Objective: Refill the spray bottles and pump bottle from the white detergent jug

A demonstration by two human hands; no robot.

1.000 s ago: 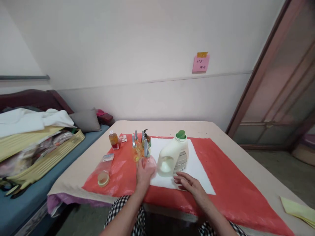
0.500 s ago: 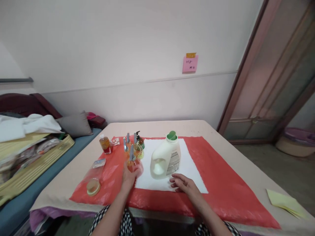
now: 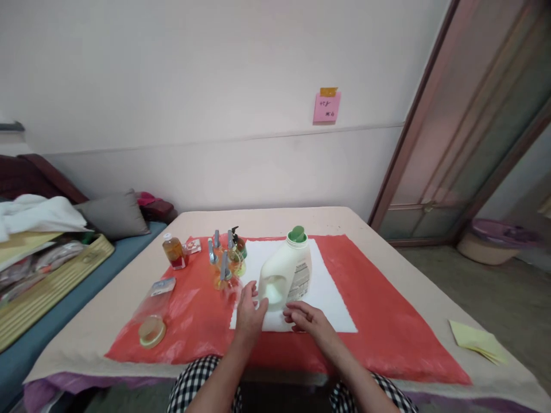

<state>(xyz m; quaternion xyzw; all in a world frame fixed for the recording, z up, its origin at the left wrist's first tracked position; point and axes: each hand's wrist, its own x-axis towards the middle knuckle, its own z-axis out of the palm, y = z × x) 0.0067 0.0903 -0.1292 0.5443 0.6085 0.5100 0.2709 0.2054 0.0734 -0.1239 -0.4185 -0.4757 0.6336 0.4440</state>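
Observation:
A large cream-white detergent jug (image 3: 287, 269) with a green spout in its open neck stands upright on a white sheet (image 3: 327, 287). My left hand (image 3: 251, 310) is at the jug's lower left, by the handle side, fingers apart; whether it touches the jug I cannot tell. In front of the jug's base hovers my right hand (image 3: 307, 320), its fingers loosely curved and holding nothing. Left of the sheet stand several clear bottles with grey trigger tops, the nearest being a pinkish spray bottle (image 3: 230, 284). Behind them is a dark pump bottle (image 3: 237, 241).
Red plastic sheeting (image 3: 379, 332) covers the table (image 3: 404, 287). At its left are an amber bottle (image 3: 174, 251), a tape roll (image 3: 152, 331) and a clear plastic bag (image 3: 157, 298). Yellow paper (image 3: 477, 341) lies at the right edge. A pink note (image 3: 326, 106) hangs on the wall.
My left hand has let go of the nearest spray bottle and moved right to the jug. My right hand stays in front of the jug. The view has shifted slightly.

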